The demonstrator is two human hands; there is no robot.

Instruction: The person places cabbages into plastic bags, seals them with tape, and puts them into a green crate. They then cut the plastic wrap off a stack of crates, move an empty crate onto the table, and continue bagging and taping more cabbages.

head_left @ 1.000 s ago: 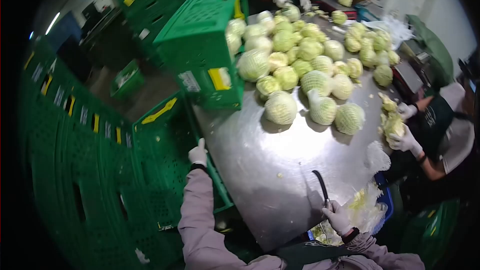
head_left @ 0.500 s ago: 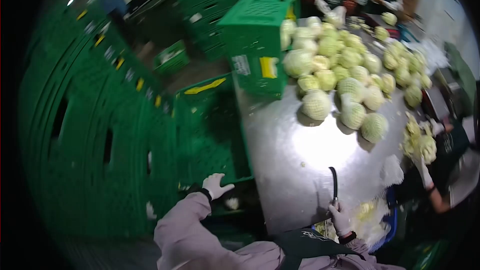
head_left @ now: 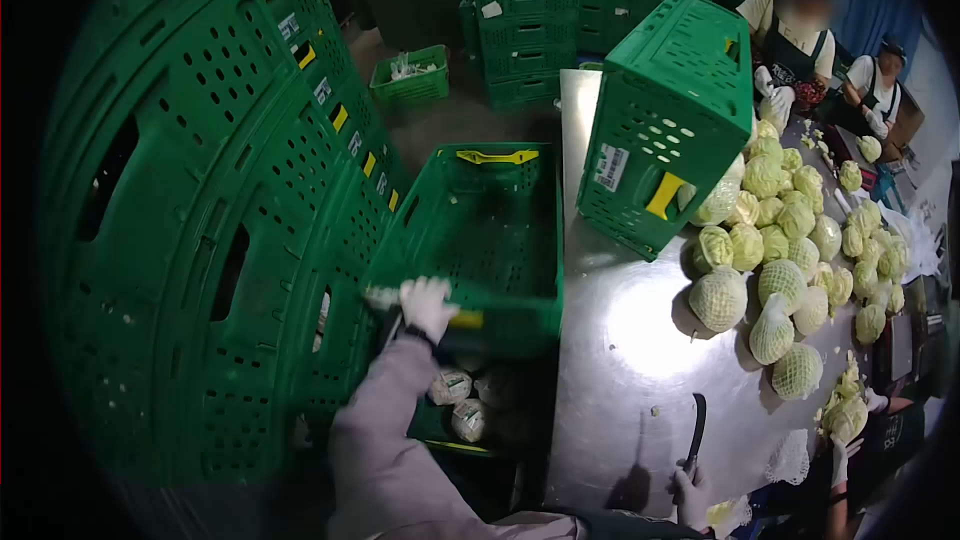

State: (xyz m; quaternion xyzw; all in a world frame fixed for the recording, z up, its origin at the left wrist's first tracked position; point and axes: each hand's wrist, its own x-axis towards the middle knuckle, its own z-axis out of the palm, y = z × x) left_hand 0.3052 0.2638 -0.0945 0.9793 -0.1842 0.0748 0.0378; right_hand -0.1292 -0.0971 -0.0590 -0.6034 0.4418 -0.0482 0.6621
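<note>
My gloved left hand (head_left: 427, 308) is at the near rim of a green crate (head_left: 545, 250), its fingers curled over the edge and slightly blurred. Beneath that edge, several wrapped round heads (head_left: 467, 420) show in a lower crate. Over the front of the metal table (head_left: 590, 410), my gloved right hand (head_left: 692, 496) grips a knife (head_left: 697, 425) with a dark, slightly curved blade pointing up and away. Pale green cabbages (head_left: 765, 250) are piled on the table beyond the knife, the nearest ones in white foam nets.
A green crate (head_left: 680, 90) stands on its side on the table. Tall crate stacks (head_left: 200, 210) rise along the left. A small green crate (head_left: 410, 80) sits on the floor. Two people stand at the far end; another person's gloved hands (head_left: 845, 448) hold a cabbage at right.
The view has swung left. My left hand, spread near the crate before, is now on its rim, and more wrapped heads show below. The knife stays in my right hand.
</note>
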